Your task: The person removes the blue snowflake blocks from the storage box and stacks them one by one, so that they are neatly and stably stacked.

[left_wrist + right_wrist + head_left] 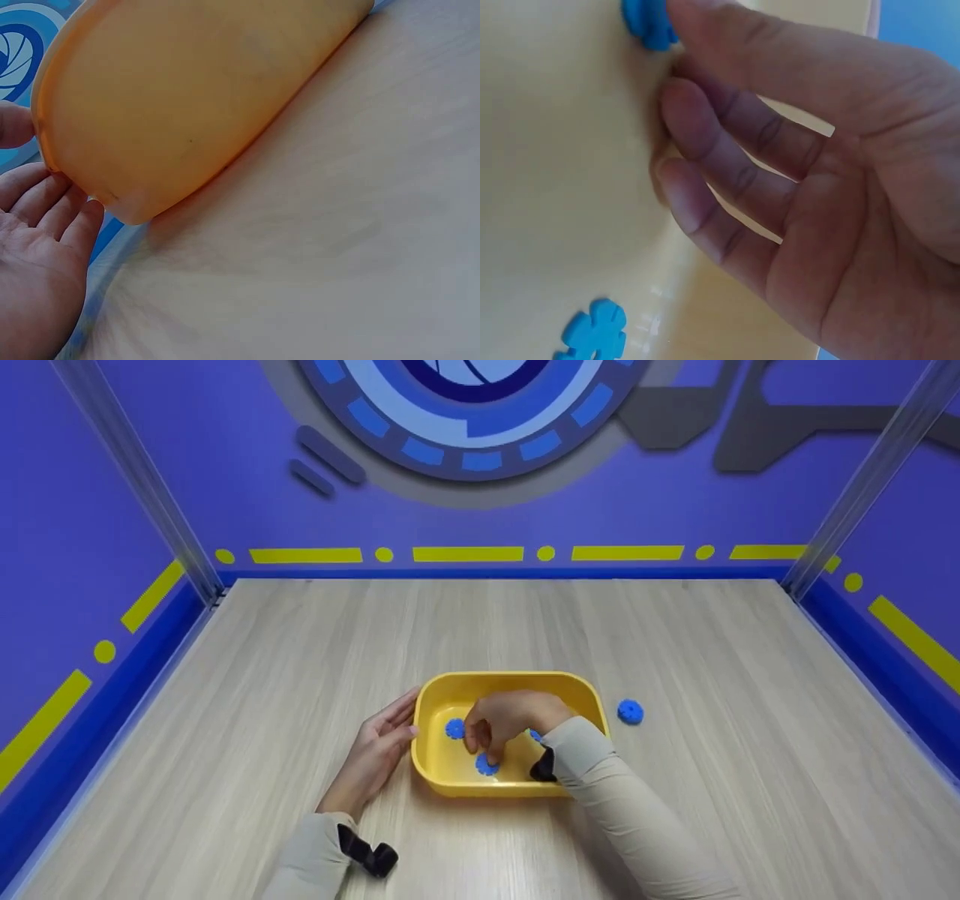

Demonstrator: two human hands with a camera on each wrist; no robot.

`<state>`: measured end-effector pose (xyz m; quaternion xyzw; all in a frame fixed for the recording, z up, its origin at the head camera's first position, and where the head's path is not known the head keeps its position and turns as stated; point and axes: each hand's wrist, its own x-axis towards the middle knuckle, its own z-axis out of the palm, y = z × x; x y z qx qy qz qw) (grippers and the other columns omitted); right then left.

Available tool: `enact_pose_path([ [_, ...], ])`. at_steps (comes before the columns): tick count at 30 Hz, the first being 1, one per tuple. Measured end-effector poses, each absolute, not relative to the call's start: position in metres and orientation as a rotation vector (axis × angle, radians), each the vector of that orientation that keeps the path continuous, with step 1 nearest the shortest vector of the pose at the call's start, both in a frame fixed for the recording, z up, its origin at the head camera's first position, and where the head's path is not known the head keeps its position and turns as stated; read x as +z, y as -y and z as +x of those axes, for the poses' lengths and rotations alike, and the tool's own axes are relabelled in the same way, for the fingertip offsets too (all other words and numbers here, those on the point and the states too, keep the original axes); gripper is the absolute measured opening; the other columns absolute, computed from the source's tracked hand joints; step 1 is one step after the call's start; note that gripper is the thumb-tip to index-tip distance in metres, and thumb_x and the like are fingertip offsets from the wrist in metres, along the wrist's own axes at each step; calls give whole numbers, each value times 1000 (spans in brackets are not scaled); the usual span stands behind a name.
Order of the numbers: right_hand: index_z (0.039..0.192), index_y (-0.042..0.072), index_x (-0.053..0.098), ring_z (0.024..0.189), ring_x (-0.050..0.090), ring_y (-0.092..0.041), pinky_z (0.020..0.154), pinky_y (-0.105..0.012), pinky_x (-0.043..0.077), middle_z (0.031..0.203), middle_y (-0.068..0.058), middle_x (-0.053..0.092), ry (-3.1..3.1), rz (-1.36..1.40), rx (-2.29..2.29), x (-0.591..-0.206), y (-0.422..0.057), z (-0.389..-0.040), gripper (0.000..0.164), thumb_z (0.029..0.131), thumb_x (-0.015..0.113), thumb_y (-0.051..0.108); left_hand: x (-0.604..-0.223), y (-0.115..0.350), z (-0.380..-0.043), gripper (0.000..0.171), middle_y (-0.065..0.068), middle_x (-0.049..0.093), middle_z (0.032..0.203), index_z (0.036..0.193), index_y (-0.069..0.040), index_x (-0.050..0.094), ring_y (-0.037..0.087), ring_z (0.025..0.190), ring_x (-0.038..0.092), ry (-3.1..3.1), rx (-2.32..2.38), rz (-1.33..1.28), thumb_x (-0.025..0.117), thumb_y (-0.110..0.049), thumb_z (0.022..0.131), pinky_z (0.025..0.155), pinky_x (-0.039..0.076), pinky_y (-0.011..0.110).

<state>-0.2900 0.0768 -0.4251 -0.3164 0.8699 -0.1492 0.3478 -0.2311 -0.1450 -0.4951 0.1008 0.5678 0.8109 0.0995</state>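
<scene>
At lower centre, the box (pixel 459 790) is best braced by the straight-fingered left hand (pixel 375 751), the blue piece (pixel 486 768) touched lightly by the right hand (pixel 514 716), grip unclear.

smooth yellow plastic tub (pixel 487 790) with a glossy sheen inside, blue flower-shaped pieces (pixel 631 712) in matt-looking plastic, worktop (pixel 315 660) in smooth wood-grain finish with a soft sheen, wrinkled matt cloth sleeves (pixel 645 825), black plastic-looking wrist mounts (pixel 382 860), silvery metal-looking corner posts (pixel 140 472), smooth printed wall panels (pixel 225 502)

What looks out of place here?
One blue piece lies on the table, right of the yellow tub, while the other blue pieces are inside it. No spill or damage visible.
</scene>
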Motion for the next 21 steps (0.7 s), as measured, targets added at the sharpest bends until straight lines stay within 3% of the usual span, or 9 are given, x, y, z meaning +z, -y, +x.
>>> enact_pose_path([
  [10,85,9,69,71,50,-6,68,-20,43,73,9,60,-2272,-906,-351,-426,-78,-292,13,77,77,4,-495,144,-231,65,20,27,156,148,5,27,29,145,26,-1667,2422,343,52,6,89,109,40,25],
  [21,85,15,70,71,53,-7,68,-22,49,77,8,62,-2409,-861,-355,-425,-82,-292,11,81,74,6,-494,144,-230,65,18,26,157,149,4,26,28,145,26,-1660,2423,290,52,7,89,110,39,25],
])
